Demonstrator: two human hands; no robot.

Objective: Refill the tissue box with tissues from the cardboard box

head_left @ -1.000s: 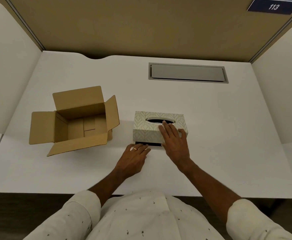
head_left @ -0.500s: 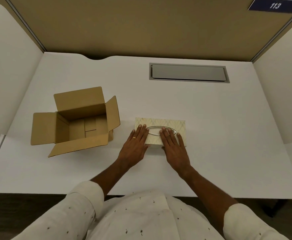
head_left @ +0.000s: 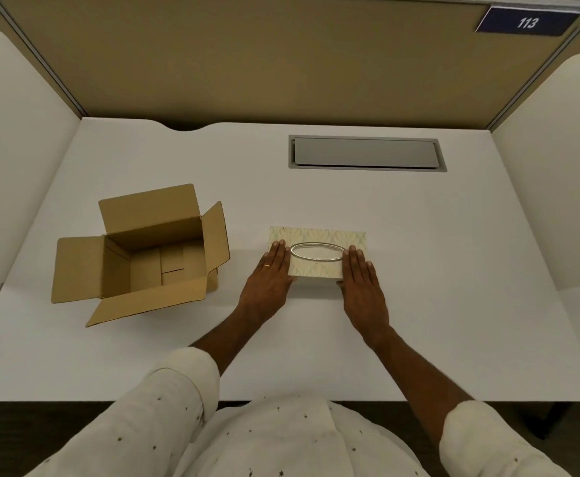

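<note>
White desk (head_left: 453, 270) carries open cardboard box (head_left: 150, 249) and tissue box (head_left: 317, 235).

A person at a desk wears a cream-white shirt (head_left: 274, 438) scattered with small dark star-like specks. Both sleeves are rolled into thick cuffs, the left sleeve (head_left: 181, 373) and the right sleeve (head_left: 471, 428) alike, leaving the forearms bare. The left hand (head_left: 267, 280) carries a thin gold-coloured ring on one finger; the right hand (head_left: 362, 285) shows no jewellery.
</note>
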